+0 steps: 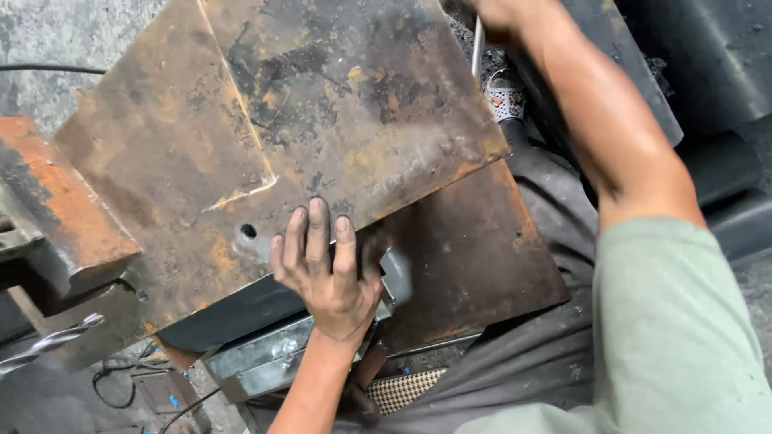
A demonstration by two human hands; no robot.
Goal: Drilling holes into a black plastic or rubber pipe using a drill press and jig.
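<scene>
A large rusty steel plate lies tilted across the middle of the view, with a small drilled hole near its lower edge and a pale scratched line running down it. My left hand presses flat on the plate's lower edge, fingers spread, just right of the hole. My right hand is at the top edge of the view, closed around a thin metal rod that hangs past the plate's upper right edge. A second rusty plate lies beneath, to the right.
A twist drill bit pokes in at the lower left. A rust-orange block sits at the left. A grey metal channel lies under the plate. Cables trail on the floor at lower left. My sandalled foot shows at upper right.
</scene>
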